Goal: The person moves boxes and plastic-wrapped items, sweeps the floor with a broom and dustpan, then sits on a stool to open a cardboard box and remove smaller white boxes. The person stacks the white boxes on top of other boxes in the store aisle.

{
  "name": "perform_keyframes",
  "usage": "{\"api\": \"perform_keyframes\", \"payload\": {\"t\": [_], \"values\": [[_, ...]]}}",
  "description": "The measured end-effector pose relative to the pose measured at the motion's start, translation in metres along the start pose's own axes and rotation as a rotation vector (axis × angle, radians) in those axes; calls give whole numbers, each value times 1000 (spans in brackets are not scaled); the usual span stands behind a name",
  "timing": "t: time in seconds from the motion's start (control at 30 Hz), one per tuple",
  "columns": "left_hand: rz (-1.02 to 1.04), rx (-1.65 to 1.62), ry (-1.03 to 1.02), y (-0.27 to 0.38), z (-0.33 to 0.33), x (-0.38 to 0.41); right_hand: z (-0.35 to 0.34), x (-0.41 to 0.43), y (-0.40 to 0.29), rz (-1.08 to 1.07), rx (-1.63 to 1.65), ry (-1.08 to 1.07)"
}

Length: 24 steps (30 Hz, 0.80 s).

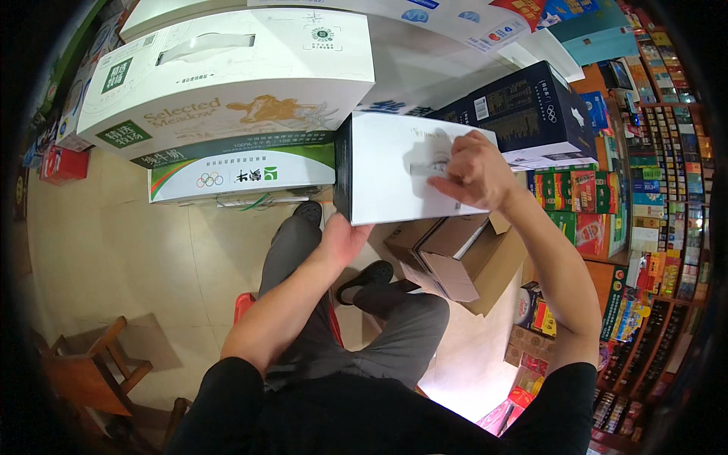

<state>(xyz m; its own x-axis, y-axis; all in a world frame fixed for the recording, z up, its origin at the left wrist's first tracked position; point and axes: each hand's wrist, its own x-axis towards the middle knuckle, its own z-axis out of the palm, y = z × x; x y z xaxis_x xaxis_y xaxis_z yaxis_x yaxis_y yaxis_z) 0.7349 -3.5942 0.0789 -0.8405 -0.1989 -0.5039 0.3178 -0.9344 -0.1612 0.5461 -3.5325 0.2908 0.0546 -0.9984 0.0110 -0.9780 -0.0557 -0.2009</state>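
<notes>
A white carton with a dark end panel (392, 176) is held in front of me, its white top facing up. At its near left corner, my left hand (345, 242) grips the lower edge, with the fingers partly hidden under it. Over the top face, my right hand (480, 170) is bent beside the carry-handle slot (427, 169), thumb apart from the curled fingers. Whether those fingers hold the handle strap cannot be made out. A dark blue carton (512, 111) stands just beyond the right end of the white one.
To the left, a white carton with a cow drawing (227, 85) rests on a green-and-white carton (244, 173). An opened brown cardboard box (449, 256) stands on the tiled floor by my right foot. Packed goods shelves (665, 227) line the right. A wooden stool (94, 375) is at lower left.
</notes>
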Motion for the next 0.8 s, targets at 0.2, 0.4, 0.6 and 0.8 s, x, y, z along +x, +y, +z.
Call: {"api": "perform_keyframes", "payload": {"t": [0.2,0.4,0.6,0.8], "values": [[156,43,8,6,-3,76,28,28,33,104,-177,50],[-80,70,0,9,-22,128,63,-34,-16,258,198,179],[-123,428,124,-1,-25,124,111,-213,-84,772,366,-40],[-68,824,218,13,-34,106,188,-334,-161,1321,713,232]]}}
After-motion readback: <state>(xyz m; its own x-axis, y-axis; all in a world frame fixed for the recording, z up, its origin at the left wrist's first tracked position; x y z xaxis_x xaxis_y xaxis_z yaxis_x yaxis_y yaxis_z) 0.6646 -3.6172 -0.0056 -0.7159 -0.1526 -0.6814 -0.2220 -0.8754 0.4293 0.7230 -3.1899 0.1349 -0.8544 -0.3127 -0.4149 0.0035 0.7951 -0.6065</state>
